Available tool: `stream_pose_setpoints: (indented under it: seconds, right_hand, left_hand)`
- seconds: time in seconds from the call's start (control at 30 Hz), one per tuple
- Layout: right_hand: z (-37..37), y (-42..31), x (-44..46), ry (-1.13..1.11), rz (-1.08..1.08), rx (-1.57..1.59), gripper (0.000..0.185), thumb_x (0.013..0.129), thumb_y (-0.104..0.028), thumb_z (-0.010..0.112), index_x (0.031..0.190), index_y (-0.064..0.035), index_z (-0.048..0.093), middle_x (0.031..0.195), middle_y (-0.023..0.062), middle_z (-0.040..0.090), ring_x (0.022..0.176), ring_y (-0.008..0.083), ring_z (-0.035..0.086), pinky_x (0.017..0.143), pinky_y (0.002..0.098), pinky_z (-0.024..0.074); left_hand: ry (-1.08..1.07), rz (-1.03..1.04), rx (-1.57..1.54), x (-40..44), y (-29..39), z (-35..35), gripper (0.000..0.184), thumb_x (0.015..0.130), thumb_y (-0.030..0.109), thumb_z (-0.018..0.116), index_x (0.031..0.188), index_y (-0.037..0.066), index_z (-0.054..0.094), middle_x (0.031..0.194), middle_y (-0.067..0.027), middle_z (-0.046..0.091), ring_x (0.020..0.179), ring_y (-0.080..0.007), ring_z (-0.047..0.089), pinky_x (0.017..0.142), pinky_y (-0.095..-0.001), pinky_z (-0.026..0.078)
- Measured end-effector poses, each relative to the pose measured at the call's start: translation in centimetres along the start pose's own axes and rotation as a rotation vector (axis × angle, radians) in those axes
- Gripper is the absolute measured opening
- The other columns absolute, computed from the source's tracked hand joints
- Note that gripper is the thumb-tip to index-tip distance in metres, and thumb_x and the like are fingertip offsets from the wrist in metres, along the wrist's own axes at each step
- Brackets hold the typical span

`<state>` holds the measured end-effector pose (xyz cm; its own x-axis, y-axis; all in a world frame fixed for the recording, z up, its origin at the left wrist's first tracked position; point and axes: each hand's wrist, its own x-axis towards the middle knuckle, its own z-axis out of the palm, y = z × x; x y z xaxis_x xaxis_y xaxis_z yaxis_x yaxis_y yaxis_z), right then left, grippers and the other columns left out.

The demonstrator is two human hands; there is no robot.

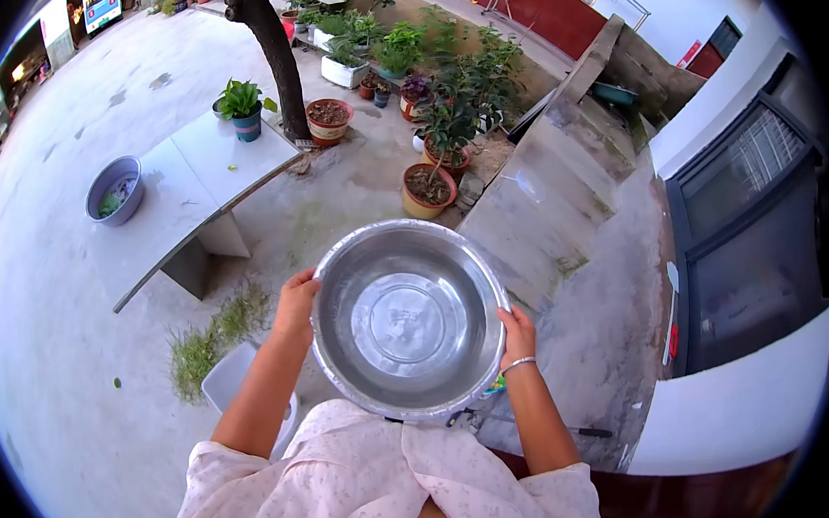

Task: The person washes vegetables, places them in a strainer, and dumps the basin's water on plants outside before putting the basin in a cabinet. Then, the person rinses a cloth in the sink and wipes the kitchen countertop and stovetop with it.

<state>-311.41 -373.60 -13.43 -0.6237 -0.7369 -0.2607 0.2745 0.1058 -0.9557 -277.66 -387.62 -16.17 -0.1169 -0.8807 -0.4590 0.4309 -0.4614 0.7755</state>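
Observation:
A wide silver metal basin (406, 318) is held level in front of my body, its inside facing up. It looks bare inside, with light glinting off the ringed bottom. My left hand (297, 301) grips the rim on the left side, thumb over the edge. On the opposite side my right hand (516, 334), with a bracelet at the wrist, closes on the rim. The fingers under the basin are hidden on both sides.
A white table (181, 177) at the left bears a grey basin (115, 192) with greens and a potted plant (241, 109). Beyond stand a tree trunk (276, 60) and several pots. Concrete steps (543, 205) and a dark-framed window (750, 213) are at right; a pale plastic chair (228, 377) is lower left.

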Motion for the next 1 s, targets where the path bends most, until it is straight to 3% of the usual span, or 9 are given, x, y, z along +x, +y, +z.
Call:
stream_pose_setpoints:
  seconds: [0.17,0.37,0.5,0.77,0.87,0.97,1.0]
  right_hand:
    - [4.8,-2.6,9.6,-0.151,0.001,-0.025,0.019,0.084,-0.005,0.058,0.1,0.0041,0.061,0.092,0.0045,0.063,0.079,0.0115,0.057,0.071,0.0261,0.0456]
    - [10.9,-3.6,20.7,-0.272,0.06,-0.033,0.02,0.085,-0.005,0.058,0.104,0.0029,0.06,0.091,0.0071,0.064,0.078,0.0149,0.062,0.069,0.0273,0.0502]
    - [15.9,-3.0,26.6,-0.388,0.146,0.059,0.021,0.086,-0.003,0.056,0.106,0.0041,0.059,0.094,0.009,0.065,0.08,0.0167,0.063,0.073,0.0307,0.0518]
    - [27.5,1.9,39.3,-0.468,0.172,0.012,0.02,0.086,-0.004,0.056,0.105,0.0019,0.06,0.094,0.0072,0.065,0.081,0.0154,0.062,0.073,0.0299,0.0514]
    - [31.7,3.6,44.0,-0.453,0.084,-0.025,0.019,0.087,-0.005,0.055,0.104,0.0011,0.061,0.095,0.0061,0.064,0.082,0.014,0.062,0.074,0.0287,0.0512]
    - [35.9,2.9,48.0,-0.502,0.147,0.027,0.018,0.087,-0.006,0.056,0.103,0.0011,0.061,0.093,0.0054,0.064,0.081,0.0135,0.062,0.073,0.028,0.051]
    - [37.8,2.7,49.7,-0.484,0.162,0.035,0.017,0.087,-0.006,0.056,0.103,0.0008,0.061,0.091,0.005,0.064,0.079,0.0129,0.061,0.071,0.0275,0.0506]
  left_hand:
    - [0.012,0.074,-0.125,2.7,3.6,4.1,0.032,0.082,-0.003,0.043,0.111,-0.005,0.057,0.092,-0.0106,0.064,0.076,-0.0172,0.063,0.069,-0.0276,0.052]
    - [0.179,0.152,-0.144,8.4,6.6,6.1,0.031,0.083,-0.003,0.044,0.111,-0.003,0.057,0.092,-0.0103,0.064,0.078,-0.017,0.063,0.07,-0.0286,0.052]
    - [0.182,0.175,-0.128,13.4,9.3,6.0,0.03,0.083,-0.002,0.044,0.111,-0.003,0.057,0.093,-0.0106,0.064,0.078,-0.0173,0.063,0.07,-0.0292,0.052]
    - [0.19,0.213,-0.188,27.8,12.7,3.2,0.03,0.087,0.001,0.045,0.114,-0.006,0.055,0.097,-0.0146,0.064,0.082,-0.02,0.065,0.073,-0.0314,0.055]
    - [0.363,0.263,-0.206,33.7,13.7,3.4,0.03,0.088,0.002,0.046,0.116,-0.005,0.052,0.099,-0.0141,0.063,0.086,-0.0192,0.064,0.075,-0.0306,0.054]
    - [0.331,0.256,-0.166,39.1,15.3,3.1,0.032,0.091,0.005,0.045,0.121,-0.004,0.048,0.103,-0.0131,0.061,0.091,-0.0173,0.061,0.077,-0.0298,0.052]
    - [0.406,0.231,-0.162,41.2,16.2,3.1,0.031,0.09,0.004,0.044,0.119,-0.004,0.05,0.103,-0.0129,0.061,0.09,-0.0175,0.061,0.077,-0.0296,0.052]
